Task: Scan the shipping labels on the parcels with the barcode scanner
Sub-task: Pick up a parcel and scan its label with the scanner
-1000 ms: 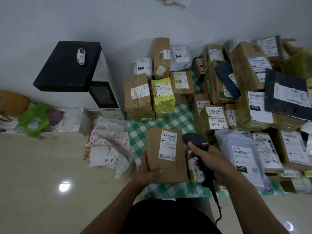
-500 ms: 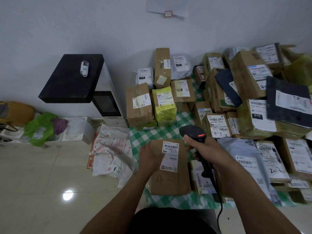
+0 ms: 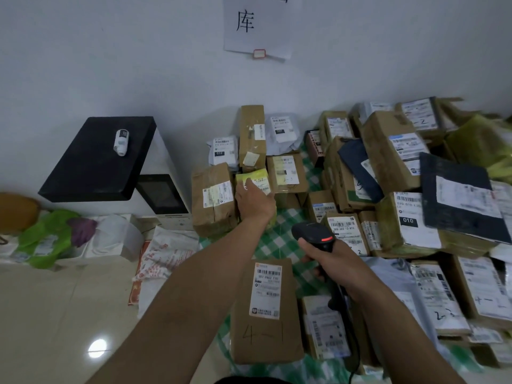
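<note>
Reaches the left hand forward to the yellow-green wrapped parcel standing among brown boxes near the wall on the green-and-white checked cloth, probably to draw it close for scanning. Shows only the back of that hand, with fingers laid over the parcel's upper front and across part of its label; cannot tell whether curled round the parcel or merely touching it. Grips the black handheld barcode scanner in the right hand, fingers clamped round the handle, head raised and pointed forward over the cloth, seemingly held ready for reading a label the instant of its arrival. Leaves the brown cardboard parcel, marked 4-1 by hand, lying flat at the near edge of the cloth between the two forearms, white shipping label face up; looks set aside, judging by the free hand going elsewhere. Hides most of the scanner's handle inside the palm and lets the black cable drop out of the bottom of the view. Blurs the heaped pile of parcels on the right, cut off at the frame's edge, with print too smeared for reading and lower boxes buried under upper ones.
</note>
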`<action>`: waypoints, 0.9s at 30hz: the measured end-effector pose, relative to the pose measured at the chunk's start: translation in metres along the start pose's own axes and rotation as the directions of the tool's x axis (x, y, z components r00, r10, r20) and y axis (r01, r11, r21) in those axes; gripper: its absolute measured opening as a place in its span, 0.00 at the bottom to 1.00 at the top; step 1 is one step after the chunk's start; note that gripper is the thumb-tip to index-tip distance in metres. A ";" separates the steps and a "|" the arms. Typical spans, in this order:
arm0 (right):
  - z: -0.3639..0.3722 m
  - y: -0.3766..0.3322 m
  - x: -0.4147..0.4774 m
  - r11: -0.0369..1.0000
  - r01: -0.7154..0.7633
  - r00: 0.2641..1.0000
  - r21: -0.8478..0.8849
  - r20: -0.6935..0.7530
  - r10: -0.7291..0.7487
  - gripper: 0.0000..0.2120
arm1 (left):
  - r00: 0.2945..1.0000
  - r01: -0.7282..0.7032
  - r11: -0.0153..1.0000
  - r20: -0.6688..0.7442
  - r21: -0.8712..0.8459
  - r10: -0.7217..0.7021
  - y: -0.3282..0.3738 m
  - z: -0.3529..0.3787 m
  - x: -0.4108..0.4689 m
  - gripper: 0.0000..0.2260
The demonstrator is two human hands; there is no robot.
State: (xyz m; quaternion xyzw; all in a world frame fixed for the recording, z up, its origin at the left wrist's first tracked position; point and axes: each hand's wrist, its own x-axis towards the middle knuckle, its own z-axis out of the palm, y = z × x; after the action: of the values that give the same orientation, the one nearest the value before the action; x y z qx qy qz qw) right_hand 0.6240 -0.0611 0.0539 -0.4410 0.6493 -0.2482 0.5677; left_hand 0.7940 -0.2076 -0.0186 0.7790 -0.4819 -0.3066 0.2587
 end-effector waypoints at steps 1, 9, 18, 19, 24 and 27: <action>-0.001 0.000 0.001 1.000 -0.006 1.000 -0.005 -0.003 0.006 0.12 | 0.999 0.026 0.999 0.025 0.025 -0.027 -0.001 0.003 0.003 0.41; -0.008 0.006 0.009 0.999 -0.026 1.000 0.036 -0.015 0.027 0.10 | 0.981 0.192 0.981 0.021 0.022 -0.193 -0.002 0.016 0.003 0.57; -0.010 0.015 0.009 0.998 -0.050 0.999 0.046 -0.016 0.050 0.12 | 0.965 0.249 0.950 -0.037 -0.191 -0.260 -0.025 0.039 -0.006 0.53; -0.010 0.016 0.009 0.998 -0.047 0.999 0.041 -0.016 0.048 0.13 | 0.968 0.229 0.950 -0.052 -0.212 -0.244 -0.028 0.040 -0.008 0.49; -0.013 0.018 0.006 0.999 -0.026 1.000 0.047 -0.013 0.026 0.12 | 0.967 0.142 0.913 -0.146 -0.382 -0.211 -0.039 0.037 -0.023 0.38; -0.014 0.020 0.006 0.999 -0.029 0.999 0.042 -0.020 0.030 0.13 | 0.968 0.130 0.868 -0.127 -0.479 -0.215 -0.042 0.032 -0.030 0.39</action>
State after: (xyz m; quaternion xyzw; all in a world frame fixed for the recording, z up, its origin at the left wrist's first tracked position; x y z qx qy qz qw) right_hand 0.6050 -0.0591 0.0372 -0.4168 0.6562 -0.2576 0.5738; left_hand 0.7850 -0.1671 -0.0623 0.7578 -0.2975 -0.3651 0.4515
